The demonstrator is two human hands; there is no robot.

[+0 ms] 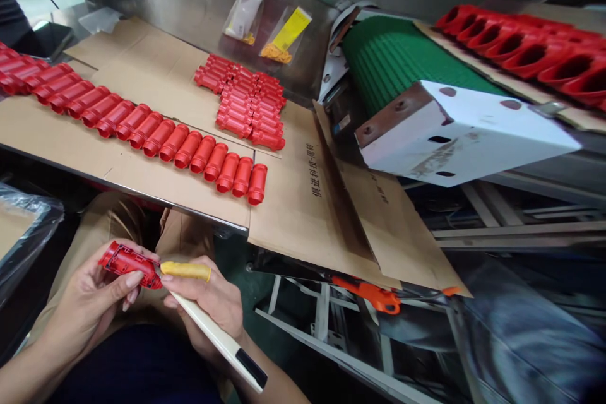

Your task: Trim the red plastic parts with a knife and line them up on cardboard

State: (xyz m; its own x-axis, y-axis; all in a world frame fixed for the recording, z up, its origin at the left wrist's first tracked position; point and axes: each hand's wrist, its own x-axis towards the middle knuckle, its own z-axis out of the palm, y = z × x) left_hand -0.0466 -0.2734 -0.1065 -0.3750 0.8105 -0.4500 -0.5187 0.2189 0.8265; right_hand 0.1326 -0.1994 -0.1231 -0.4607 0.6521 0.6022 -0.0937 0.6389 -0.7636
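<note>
My left hand [92, 287] grips a hollow red moulded plastic part [125, 264], with its ribbed inside facing up. My right hand [208, 300] holds a white-handled trimming knife [222, 344] with a black end. The knife's front end meets the red part at its near edge, though the blade is too small to see clearly. A yellow finger cot [185, 271] covers my right index finger. Both hands are over my lap, below the edge of the cardboard.
A long row of red parts [156, 139] and a packed group [249, 104] lie on cardboard sheets [293, 214]. To the right are a green conveyor belt [407, 57], a white metal cover [454, 132], more red parts [521, 44] and orange-handled scissors [374, 293].
</note>
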